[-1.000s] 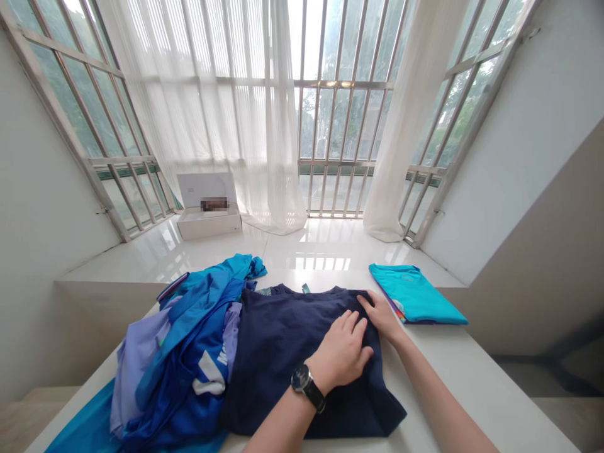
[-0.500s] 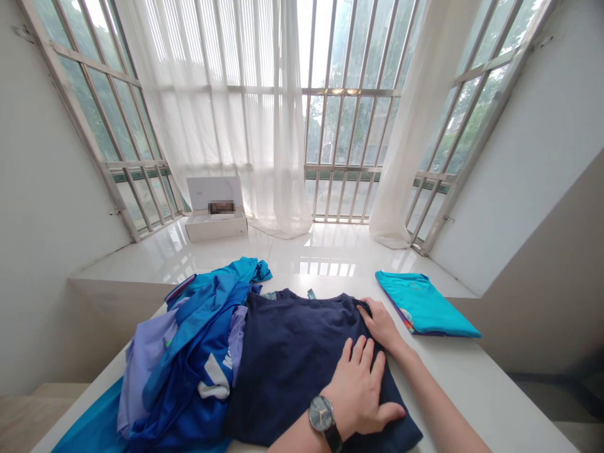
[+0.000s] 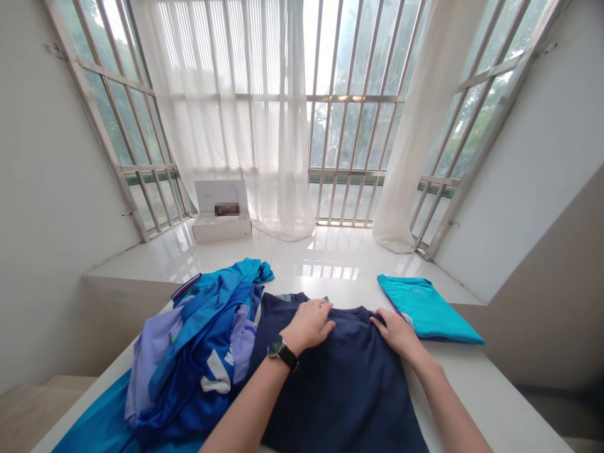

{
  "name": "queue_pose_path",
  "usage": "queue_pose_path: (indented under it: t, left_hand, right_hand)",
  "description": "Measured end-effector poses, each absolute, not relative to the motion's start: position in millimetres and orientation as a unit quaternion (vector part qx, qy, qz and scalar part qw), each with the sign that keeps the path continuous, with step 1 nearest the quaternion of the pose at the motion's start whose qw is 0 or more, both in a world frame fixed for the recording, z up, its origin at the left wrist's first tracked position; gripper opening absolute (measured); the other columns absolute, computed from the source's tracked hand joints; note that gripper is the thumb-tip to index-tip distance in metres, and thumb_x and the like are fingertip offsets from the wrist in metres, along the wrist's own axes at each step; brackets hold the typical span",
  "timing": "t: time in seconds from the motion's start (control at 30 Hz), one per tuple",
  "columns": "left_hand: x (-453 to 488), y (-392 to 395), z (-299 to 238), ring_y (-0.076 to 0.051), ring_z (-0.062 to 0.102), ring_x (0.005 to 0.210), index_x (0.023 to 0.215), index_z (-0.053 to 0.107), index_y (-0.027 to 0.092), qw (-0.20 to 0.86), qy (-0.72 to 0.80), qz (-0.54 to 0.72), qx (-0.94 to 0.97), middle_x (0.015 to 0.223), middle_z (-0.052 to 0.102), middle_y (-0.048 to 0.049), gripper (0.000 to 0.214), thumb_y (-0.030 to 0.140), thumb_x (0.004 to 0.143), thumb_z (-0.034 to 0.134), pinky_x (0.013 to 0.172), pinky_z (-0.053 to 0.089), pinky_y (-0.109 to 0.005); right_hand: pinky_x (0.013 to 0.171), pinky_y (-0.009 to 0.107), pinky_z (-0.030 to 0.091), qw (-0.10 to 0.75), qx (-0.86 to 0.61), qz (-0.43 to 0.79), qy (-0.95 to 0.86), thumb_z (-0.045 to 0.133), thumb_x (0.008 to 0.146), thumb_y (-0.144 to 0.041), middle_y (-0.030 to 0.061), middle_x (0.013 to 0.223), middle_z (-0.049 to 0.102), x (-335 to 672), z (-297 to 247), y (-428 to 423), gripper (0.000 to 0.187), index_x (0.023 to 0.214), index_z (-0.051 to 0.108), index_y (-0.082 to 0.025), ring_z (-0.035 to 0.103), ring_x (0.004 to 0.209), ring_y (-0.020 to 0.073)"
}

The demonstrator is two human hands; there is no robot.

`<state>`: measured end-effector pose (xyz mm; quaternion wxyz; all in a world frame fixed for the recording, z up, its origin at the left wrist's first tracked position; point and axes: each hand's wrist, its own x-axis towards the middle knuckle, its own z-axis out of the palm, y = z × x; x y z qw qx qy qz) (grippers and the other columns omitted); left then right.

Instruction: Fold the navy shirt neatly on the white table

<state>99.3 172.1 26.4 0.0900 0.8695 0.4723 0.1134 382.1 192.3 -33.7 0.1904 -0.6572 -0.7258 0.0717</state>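
Note:
A navy T-shirt (image 3: 340,384) lies spread on the white table in front of me, its neckline toward the window. My left hand (image 3: 309,324), with a black-strapped watch on the wrist, rests at the collar. Its fingers are bent and closed on the cloth there, the tips partly hidden. At the shirt's upper right corner, my right hand (image 3: 395,333) pinches the shoulder edge between thumb and fingers. A small patterned bit of cloth shows behind the collar.
A heap of blue and lilac clothes (image 3: 193,358) adjoins the shirt on the left. To the right lies a folded turquoise garment (image 3: 427,308). An open white box (image 3: 223,228) stands on the window ledge (image 3: 292,258), before sheer curtains and barred windows.
My left hand has gone from lying flat on the lower right of the shirt up to the collar. The shirt has shifted slightly right, with my right hand still at its shoulder.

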Motion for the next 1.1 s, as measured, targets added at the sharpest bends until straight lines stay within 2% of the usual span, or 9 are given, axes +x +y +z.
queue_pose_path:
  t: [0.07,0.13,0.23,0.37,0.63,0.83,0.9,0.97,1.1]
  left_hand:
    - [75,188,22,-0.034,0.054,0.124,0.129,0.059,0.017,0.067,0.526,0.096,0.842,0.132,0.06,-0.0157,0.038,0.034,0.095,0.055,0.106,0.041,-0.049]
    - [60,196,16,-0.036,0.056,0.119,0.124,0.062,0.016,0.056,0.551,0.088,0.828,0.127,0.062,-0.0176,0.036,0.037,0.094,0.056,0.099,0.044,-0.051]
    - [56,197,8,-0.034,0.058,0.111,0.117,0.064,0.018,0.04,0.565,0.088,0.819,0.118,0.065,-0.0151,0.032,0.039,0.095,0.055,0.094,0.045,-0.047]
    - [60,198,9,-0.028,0.06,0.107,0.108,0.065,0.021,0.027,0.573,0.099,0.813,0.11,0.068,-0.0085,0.02,0.031,0.098,0.051,0.093,0.041,-0.042]
    - [57,200,7,-0.025,0.06,0.107,0.111,0.061,0.02,0.02,0.615,0.106,0.781,0.111,0.067,-0.0091,0.019,0.026,0.099,0.047,0.096,0.037,-0.038]
    - [45,197,15,-0.031,0.055,0.114,0.111,0.063,0.018,0.001,0.654,0.091,0.751,0.114,0.066,-0.0137,0.022,0.03,0.094,0.056,0.107,0.026,-0.049]
    - [38,197,17,-0.034,0.054,0.115,0.111,0.063,0.016,0.001,0.672,0.085,0.736,0.115,0.065,-0.0162,0.027,0.035,0.093,0.057,0.105,0.029,-0.051]
    - [34,196,17,-0.035,0.054,0.115,0.113,0.063,0.014,0.007,0.685,0.077,0.724,0.117,0.063,-0.0179,0.032,0.039,0.093,0.057,0.098,0.038,-0.048]
    - [35,192,15,-0.036,0.053,0.116,0.12,0.059,0.012,0.013,0.694,0.066,0.717,0.121,0.06,-0.0201,0.038,0.039,0.095,0.053,0.09,0.044,-0.043]
  right_hand:
    - [0.077,0.034,0.046,0.185,-0.659,0.074,-0.726,0.046,0.093,-0.037,0.0131,0.096,0.076,382,-33,192,0.026,0.091,0.066,-0.021,0.069,0.094,0.0279]
    - [0.078,0.034,0.047,0.185,-0.657,0.077,-0.727,0.046,0.093,-0.038,0.0126,0.097,0.076,383,-32,191,0.027,0.093,0.067,-0.021,0.069,0.095,0.0277]
    - [0.084,0.034,0.047,0.194,-0.647,0.078,-0.733,0.052,0.091,-0.039,0.0102,0.102,0.075,386,-27,189,0.024,0.095,0.068,-0.022,0.068,0.099,0.0266]
    - [0.083,0.032,0.048,0.211,-0.641,0.079,-0.734,0.057,0.088,-0.043,0.0074,0.102,0.073,390,-19,186,0.023,0.09,0.069,-0.024,0.068,0.094,0.024]
    - [0.076,0.033,0.047,0.223,-0.683,0.064,-0.693,0.058,0.087,-0.047,0.008,0.092,0.075,391,-27,186,0.025,0.089,0.068,-0.024,0.068,0.092,0.0265]
    - [0.075,0.035,0.048,0.238,-0.688,0.026,-0.685,0.057,0.087,-0.042,0.0086,0.093,0.073,389,-20,184,0.02,0.087,0.065,-0.024,0.067,0.09,0.027]
    - [0.083,0.038,0.048,0.257,-0.676,0.003,-0.69,0.055,0.087,-0.038,0.0112,0.105,0.07,385,-12,181,0.019,0.095,0.064,-0.023,0.064,0.1,0.0289]
    - [0.089,0.04,0.047,0.276,-0.663,-0.012,-0.695,0.051,0.09,-0.037,0.0129,0.111,0.068,376,-5,176,0.022,0.101,0.063,-0.022,0.062,0.104,0.029]
    - [0.082,0.034,0.049,0.24,-0.627,0.019,-0.741,0.048,0.093,-0.037,0.0079,0.1,0.067,345,-6,159,0.019,0.097,0.062,-0.025,0.064,0.092,0.0235]
